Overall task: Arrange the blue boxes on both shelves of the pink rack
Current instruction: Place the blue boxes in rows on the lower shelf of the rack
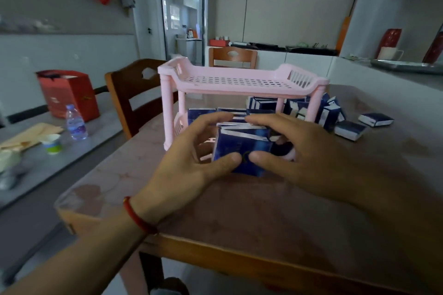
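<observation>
Blue boxes bunched at pink rack lower shelf front edge, left hand and right hand clasping them; upper shelf bare; loose boxes right.

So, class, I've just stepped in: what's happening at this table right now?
A person grips a small bunch of blue boxes with both hands, the left hand and right hand clasped round it in front of the pink rack. A few blue boxes already stand on the lower shelf; the top shelf holds nothing yet. More loose boxes lie on the table to the right of the rack.
</observation>
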